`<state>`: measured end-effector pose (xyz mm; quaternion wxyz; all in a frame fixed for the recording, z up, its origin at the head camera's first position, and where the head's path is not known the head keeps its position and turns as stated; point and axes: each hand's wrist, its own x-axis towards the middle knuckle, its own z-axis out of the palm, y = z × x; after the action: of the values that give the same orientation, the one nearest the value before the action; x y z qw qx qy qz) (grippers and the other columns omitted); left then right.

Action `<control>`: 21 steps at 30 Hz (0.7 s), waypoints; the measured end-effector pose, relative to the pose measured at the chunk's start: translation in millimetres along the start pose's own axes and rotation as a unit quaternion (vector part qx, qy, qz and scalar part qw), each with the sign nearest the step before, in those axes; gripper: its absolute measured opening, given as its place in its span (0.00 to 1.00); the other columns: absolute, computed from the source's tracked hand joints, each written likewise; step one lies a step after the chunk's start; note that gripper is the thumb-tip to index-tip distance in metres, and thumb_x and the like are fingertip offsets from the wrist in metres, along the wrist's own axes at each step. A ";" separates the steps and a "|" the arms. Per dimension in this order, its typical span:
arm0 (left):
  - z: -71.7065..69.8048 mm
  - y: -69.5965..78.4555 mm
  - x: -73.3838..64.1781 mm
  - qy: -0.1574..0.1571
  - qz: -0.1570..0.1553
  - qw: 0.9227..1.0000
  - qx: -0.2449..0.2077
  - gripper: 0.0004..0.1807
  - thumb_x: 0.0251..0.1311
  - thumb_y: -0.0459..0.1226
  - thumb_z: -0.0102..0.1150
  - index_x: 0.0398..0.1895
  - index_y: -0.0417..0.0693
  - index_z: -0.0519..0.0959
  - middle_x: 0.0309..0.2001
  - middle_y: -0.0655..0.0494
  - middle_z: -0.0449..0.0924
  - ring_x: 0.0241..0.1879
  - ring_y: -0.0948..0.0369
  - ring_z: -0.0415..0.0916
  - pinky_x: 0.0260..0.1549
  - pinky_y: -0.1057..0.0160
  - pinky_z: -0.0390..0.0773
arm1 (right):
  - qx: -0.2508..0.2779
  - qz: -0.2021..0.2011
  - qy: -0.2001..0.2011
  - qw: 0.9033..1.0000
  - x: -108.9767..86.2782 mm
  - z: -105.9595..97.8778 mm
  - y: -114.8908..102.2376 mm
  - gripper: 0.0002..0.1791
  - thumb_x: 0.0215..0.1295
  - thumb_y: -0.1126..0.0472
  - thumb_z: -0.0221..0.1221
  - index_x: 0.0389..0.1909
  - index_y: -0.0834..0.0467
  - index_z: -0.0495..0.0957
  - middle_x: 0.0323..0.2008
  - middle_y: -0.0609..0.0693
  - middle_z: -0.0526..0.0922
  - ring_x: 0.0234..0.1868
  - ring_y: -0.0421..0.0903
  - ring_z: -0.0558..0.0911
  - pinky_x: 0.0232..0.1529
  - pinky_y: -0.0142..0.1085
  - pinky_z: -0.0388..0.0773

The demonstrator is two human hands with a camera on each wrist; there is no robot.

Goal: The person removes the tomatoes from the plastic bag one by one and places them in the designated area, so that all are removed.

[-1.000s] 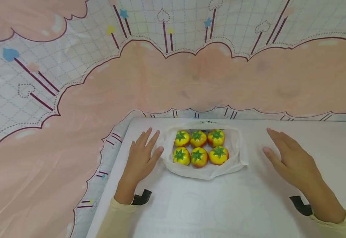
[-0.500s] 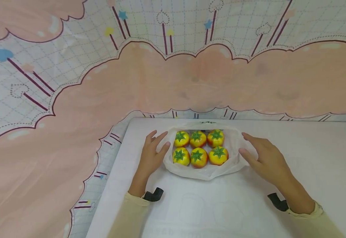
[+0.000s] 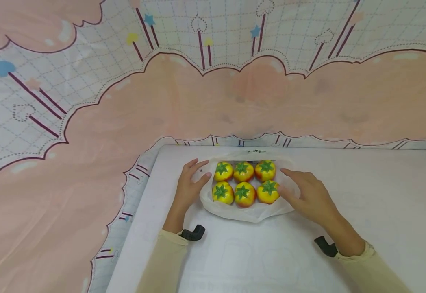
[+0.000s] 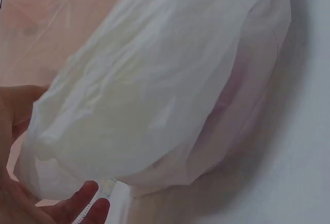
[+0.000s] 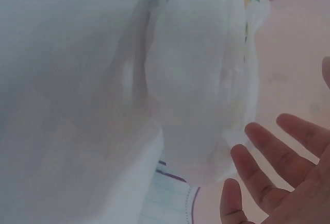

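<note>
On the white table sits a white, translucent plastic bag (image 3: 247, 213), its mouth spread wide. Two rows of shiny yellow-orange fruits (image 3: 245, 193) with green star-shaped tops lie inside; they look like persimmons or tomatoes. My left hand (image 3: 186, 188) is at the bag's left rim, thumb and fingers spread on either side of the plastic bag (image 4: 154, 80) in the left wrist view. My right hand (image 3: 313, 199) reaches over the right rim, its thumb overlapping the near right fruit. In the right wrist view the fingers (image 5: 258, 177) are extended beside the bag.
The table (image 3: 242, 260) is white and ends at a patterned backdrop (image 3: 213, 101) in peach and white. Black camera mounts (image 3: 193, 233) show at both wrists, below the beige sleeves (image 3: 163, 260).
Both hands have moved inward toward the bag, the right farther leftward, over its rim. The left has shifted right to the left rim. The bag and fruits stay in place.
</note>
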<state>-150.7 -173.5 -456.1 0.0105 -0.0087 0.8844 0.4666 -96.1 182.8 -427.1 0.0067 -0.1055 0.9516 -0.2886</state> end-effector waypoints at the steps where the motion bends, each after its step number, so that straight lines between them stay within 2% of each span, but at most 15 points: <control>1: 0.6 -1.8 1.2 -0.003 0.002 1.000 -0.008 0.24 0.67 0.50 0.62 0.67 0.66 0.78 0.78 0.53 0.59 0.76 0.46 0.60 0.74 0.34 0.59 | 0.002 0.001 -0.001 1.000 0.6 1.7 -0.2 0.37 0.70 0.37 0.58 0.74 0.52 0.69 0.68 0.61 0.76 0.67 0.64 0.72 0.62 0.70 0.70; 6: 5.4 -10.1 5.4 -0.024 0.006 0.999 -0.040 0.23 0.66 0.47 0.64 0.64 0.64 0.79 0.78 0.55 0.59 0.71 0.48 0.68 0.73 0.35 0.61 | 0.001 0.001 -0.004 1.000 3.4 9.1 1.0 0.38 0.69 0.36 0.58 0.72 0.54 0.70 0.68 0.61 0.76 0.67 0.64 0.72 0.62 0.70 0.70; 11: 8.5 -15.4 7.0 -0.034 -0.005 0.998 -0.055 0.22 0.66 0.47 0.63 0.64 0.66 0.79 0.78 0.57 0.59 0.75 0.47 0.63 0.75 0.34 0.56 | 0.004 0.015 -0.019 1.000 5.8 14.2 1.6 0.39 0.68 0.35 0.58 0.72 0.54 0.70 0.68 0.61 0.75 0.67 0.65 0.72 0.63 0.69 0.70; 17: 11.3 -19.3 8.9 -0.042 -0.026 0.998 -0.043 0.24 0.68 0.50 0.61 0.67 0.71 0.77 0.79 0.57 0.59 0.80 0.47 0.53 0.75 0.32 0.50 | 0.010 0.033 -0.042 0.999 8.4 19.5 2.1 0.40 0.67 0.34 0.60 0.72 0.55 0.70 0.68 0.61 0.75 0.67 0.65 0.71 0.63 0.68 0.71; 21: 12.5 -21.0 9.4 -0.041 -0.031 0.998 -0.044 0.26 0.68 0.51 0.61 0.69 0.72 0.75 0.78 0.55 0.60 0.80 0.47 0.52 0.76 0.32 0.48 | 0.003 0.029 -0.045 0.999 10.4 23.2 2.7 0.40 0.66 0.36 0.62 0.72 0.56 0.71 0.67 0.61 0.76 0.67 0.64 0.72 0.64 0.67 0.71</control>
<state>-159.5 -175.1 -480.7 0.0610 -0.0175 0.8609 0.5048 -105.0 170.2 -447.3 0.0587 -0.0905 0.9522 -0.2859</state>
